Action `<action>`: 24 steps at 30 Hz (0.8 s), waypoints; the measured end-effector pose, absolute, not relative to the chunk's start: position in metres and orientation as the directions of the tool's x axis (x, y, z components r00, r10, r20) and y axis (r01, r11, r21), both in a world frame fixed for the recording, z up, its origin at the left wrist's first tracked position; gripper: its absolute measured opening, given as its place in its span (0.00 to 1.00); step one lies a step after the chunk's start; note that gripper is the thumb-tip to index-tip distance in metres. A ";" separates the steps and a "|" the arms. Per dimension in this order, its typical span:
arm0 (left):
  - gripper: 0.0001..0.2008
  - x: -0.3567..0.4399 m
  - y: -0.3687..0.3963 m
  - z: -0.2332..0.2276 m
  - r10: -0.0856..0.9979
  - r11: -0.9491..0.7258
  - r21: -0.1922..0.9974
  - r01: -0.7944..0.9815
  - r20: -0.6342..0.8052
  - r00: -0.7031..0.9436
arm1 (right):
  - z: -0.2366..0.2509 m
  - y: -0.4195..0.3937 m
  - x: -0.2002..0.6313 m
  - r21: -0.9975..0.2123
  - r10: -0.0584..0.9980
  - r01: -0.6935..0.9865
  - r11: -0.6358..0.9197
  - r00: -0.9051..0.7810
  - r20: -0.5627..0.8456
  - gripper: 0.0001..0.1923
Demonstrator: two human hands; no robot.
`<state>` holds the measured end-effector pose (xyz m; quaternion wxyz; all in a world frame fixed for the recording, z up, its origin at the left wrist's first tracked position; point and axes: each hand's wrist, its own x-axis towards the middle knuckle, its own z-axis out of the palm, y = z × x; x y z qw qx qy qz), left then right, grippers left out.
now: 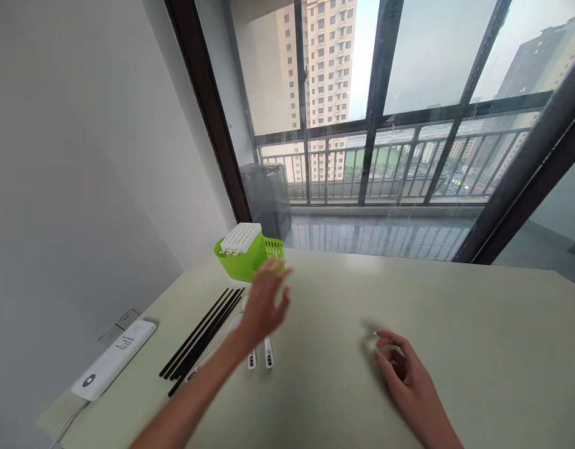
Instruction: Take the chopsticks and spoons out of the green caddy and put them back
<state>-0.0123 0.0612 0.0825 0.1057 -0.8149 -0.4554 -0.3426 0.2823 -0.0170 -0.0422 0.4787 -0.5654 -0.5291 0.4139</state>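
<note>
My left hand (266,302) is over the table just in front of a green plastic basket (245,265), a little blurred. Its fingers and thumb are spread, and nothing shows in them. Below it lie white-handled utensils (269,352), whose upper ends the hand and forearm hide. Several black chopsticks (203,337) lie side by side to the left of that arm. On the right, my right hand (404,377) is held low over the table, its fingers loosely curled, with a gap between thumb and forefinger and nothing visible in it.
A white slatted rack-like piece (242,237) sits on top of the basket. A white power strip (115,358) with a cord lies at the table's left edge, near a wall socket (127,319). Beyond the pale green table (456,324) are a dark-framed glass door and a balcony.
</note>
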 end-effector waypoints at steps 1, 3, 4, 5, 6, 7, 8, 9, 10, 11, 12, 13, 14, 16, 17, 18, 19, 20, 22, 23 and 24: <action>0.19 0.008 0.048 0.070 0.691 -0.610 0.232 0.758 0.623 0.366 | -0.043 -0.017 0.283 -0.975 0.995 0.219 0.024 0.088 0.044 0.23; 0.17 0.047 0.025 0.046 0.748 -0.645 0.427 0.634 0.523 0.409 | -0.042 -0.016 0.284 -0.967 0.996 0.251 0.049 0.054 0.065 0.21; 0.15 0.064 0.017 0.035 0.781 -0.623 0.541 0.566 0.468 0.413 | -0.040 -0.017 0.284 -0.961 0.997 0.268 0.062 0.033 0.074 0.20; 0.12 0.078 0.011 0.026 0.822 -0.565 0.654 0.503 0.393 0.412 | -0.038 -0.017 0.284 -0.956 0.997 0.286 0.071 0.012 0.078 0.19; 0.10 0.088 0.006 0.018 0.860 -0.480 0.755 0.447 0.304 0.410 | -0.035 -0.018 0.284 -0.950 0.997 0.303 0.076 -0.004 0.078 0.18; 0.09 0.096 0.004 0.013 0.880 -0.400 0.828 0.394 0.227 0.417 | -0.032 -0.019 0.284 -0.944 0.997 0.322 0.077 -0.015 0.077 0.17; 0.08 0.100 0.003 0.009 0.894 -0.325 0.877 0.353 0.163 0.416 | -0.030 -0.020 0.283 -0.937 0.997 0.342 0.078 -0.023 0.074 0.16; 0.07 0.102 0.004 0.007 0.905 -0.264 0.908 0.325 0.116 0.410 | -0.028 -0.021 0.283 -0.928 0.997 0.365 0.080 -0.030 0.074 0.15; 0.07 0.101 0.005 0.007 0.914 -0.219 0.926 0.308 0.084 0.397 | -0.027 -0.021 0.283 -0.917 0.996 0.389 0.086 -0.042 0.075 0.14; 0.07 0.099 0.006 0.008 0.924 -0.184 0.937 0.298 0.061 0.378 | -0.027 -0.022 0.284 -0.906 0.995 0.413 0.096 -0.057 0.079 0.13; 0.08 0.097 0.007 0.010 0.932 -0.154 0.943 0.295 0.039 0.361 | -0.028 -0.021 0.285 -0.894 0.994 0.435 0.108 -0.078 0.082 0.12; 0.09 0.095 0.007 0.012 0.937 -0.127 0.947 0.294 0.017 0.350 | -0.030 -0.021 0.287 -0.883 0.991 0.453 0.122 -0.098 0.087 0.12; 0.11 0.094 0.007 0.014 0.938 -0.108 0.949 0.295 -0.001 0.347 | -0.032 -0.021 0.288 -0.874 0.989 0.466 0.135 -0.117 0.091 0.11; 0.14 0.092 0.007 0.016 0.936 -0.090 0.949 0.304 -0.024 0.352 | -0.038 -0.020 0.291 -0.863 0.985 0.480 0.155 -0.147 0.095 0.12; 0.16 0.092 0.006 0.016 0.935 -0.091 0.945 0.313 -0.027 0.354 | -0.041 -0.020 0.292 -0.861 0.983 0.484 0.159 -0.155 0.095 0.13; 0.17 0.092 0.006 0.016 0.935 -0.099 0.940 0.325 -0.024 0.353 | -0.044 -0.019 0.293 -0.860 0.983 0.484 0.160 -0.162 0.092 0.14; 0.19 0.093 0.005 0.015 0.936 -0.110 0.935 0.338 -0.017 0.350 | -0.046 -0.019 0.293 -0.861 0.982 0.482 0.160 -0.167 0.089 0.14; 0.20 0.093 0.005 0.014 0.938 -0.122 0.929 0.350 -0.007 0.347 | -0.047 -0.020 0.293 -0.864 0.981 0.477 0.159 -0.172 0.085 0.15; 0.22 0.093 0.005 0.013 0.940 -0.139 0.920 0.366 0.007 0.341 | -0.047 -0.020 0.292 -0.873 0.982 0.463 0.151 -0.172 0.079 0.16; 0.22 0.093 0.005 0.012 0.940 -0.144 0.918 0.370 0.010 0.342 | -0.047 -0.020 0.291 -0.879 0.982 0.454 0.147 -0.171 0.075 0.16; 0.22 0.093 0.005 0.012 0.939 -0.146 0.918 0.370 0.010 0.345 | -0.046 -0.021 0.290 -0.884 0.982 0.445 0.143 -0.175 0.071 0.16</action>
